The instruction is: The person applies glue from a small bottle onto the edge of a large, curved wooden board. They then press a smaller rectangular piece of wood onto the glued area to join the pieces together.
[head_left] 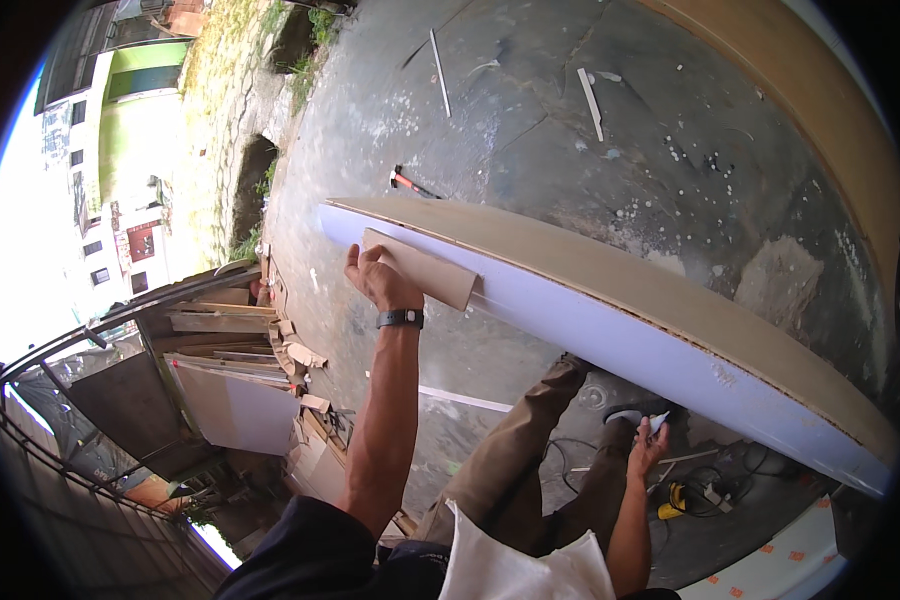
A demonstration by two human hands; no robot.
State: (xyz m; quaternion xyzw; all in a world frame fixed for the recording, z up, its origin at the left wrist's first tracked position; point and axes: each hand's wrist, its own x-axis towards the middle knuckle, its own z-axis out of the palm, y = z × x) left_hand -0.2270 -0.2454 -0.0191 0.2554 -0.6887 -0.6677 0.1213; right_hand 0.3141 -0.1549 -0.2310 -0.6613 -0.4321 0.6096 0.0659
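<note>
A long board (610,355) with a white face and a brown, rough edge runs slantwise across the view in front of me. My left hand (385,283) holds a small rectangular brown wood piece (430,270) against the white face near the board's far left end, fingers bent around its near side. Lower down, beside my leg, my right hand (649,455) is closed on a small white bottle or tube with a pointed tip (659,423). Its lower part is hidden by the fingers.
A hammer (413,183) with an orange-red and black handle lies on the concrete floor beyond the board. White strips (591,104) are scattered about. Offcuts and stacked boards (235,400) stand at left. A yellow power tool (673,501) and cables lie at lower right.
</note>
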